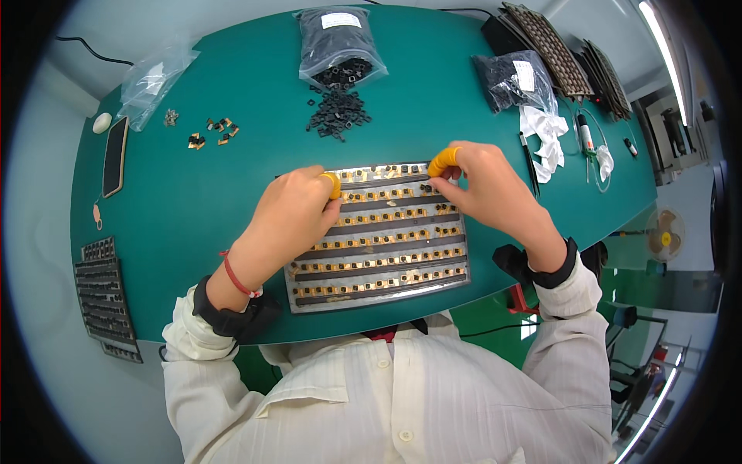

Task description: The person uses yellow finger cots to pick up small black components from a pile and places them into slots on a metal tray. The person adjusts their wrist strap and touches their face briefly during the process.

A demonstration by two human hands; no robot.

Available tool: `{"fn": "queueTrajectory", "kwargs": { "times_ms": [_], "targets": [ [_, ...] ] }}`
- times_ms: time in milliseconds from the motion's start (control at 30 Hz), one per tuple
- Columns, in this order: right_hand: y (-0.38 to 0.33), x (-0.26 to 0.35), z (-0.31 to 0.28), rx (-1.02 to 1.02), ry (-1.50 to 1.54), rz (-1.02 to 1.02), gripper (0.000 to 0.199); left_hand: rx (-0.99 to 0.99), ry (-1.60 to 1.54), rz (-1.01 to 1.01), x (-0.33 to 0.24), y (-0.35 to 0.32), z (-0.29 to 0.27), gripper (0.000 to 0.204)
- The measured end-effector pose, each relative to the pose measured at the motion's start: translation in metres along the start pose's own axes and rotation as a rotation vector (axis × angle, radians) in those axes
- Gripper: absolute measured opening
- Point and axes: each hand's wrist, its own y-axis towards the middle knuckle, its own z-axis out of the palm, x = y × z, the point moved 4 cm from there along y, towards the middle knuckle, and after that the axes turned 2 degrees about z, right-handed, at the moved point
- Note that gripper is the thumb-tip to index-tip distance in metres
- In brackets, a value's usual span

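Observation:
A flat metal tray (379, 282) lies in front of me, with several rows of small gold-coloured pieces, most carrying a tiny black part. My left hand (290, 209) is over the tray's left side at the upper rows. A yellow finger cot covers its index finger, and the fingers are curled together; anything between them is hidden. At the top right end of the tray, my right hand (491, 185) has its cot-covered index finger and thumb brought together by the end of a row. Whatever its fingertips pinch is too small to make out.
Beyond the tray, loose black parts (338, 112) spill from a plastic bag (332, 39). A few gold parts (224, 127) and a phone (115, 157) lie left. Tweezers (530, 162), crumpled tissue (547, 139) and another bag (514, 81) are right. Stacked trays (104, 298) stand at the left edge.

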Motion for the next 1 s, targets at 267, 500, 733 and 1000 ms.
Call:
{"fn": "queueTrajectory", "kwargs": {
  "times_ms": [267, 500, 733, 1000],
  "targets": [
    [-0.016, -0.016, 0.01, 0.022, 0.044, 0.073, 0.016, -0.038, 0.124, 0.013, -0.003, -0.006, -0.004, 0.016],
    [-0.016, -0.015, 0.015, 0.033, 0.03, 0.039, 0.015, -0.039, 0.121, 0.114, 0.0, -0.007, -0.021, 0.01],
    [-0.02, -0.017, 0.016, 0.02, 0.054, 0.052, 0.015, 0.05, 0.162, 0.265, -0.004, 0.001, -0.031, 0.007],
    [-0.027, -0.021, 0.016, 0.027, 0.05, 0.06, 0.015, 0.163, 0.233, 0.415, -0.006, 0.005, -0.02, 0.006]
  ]
}}
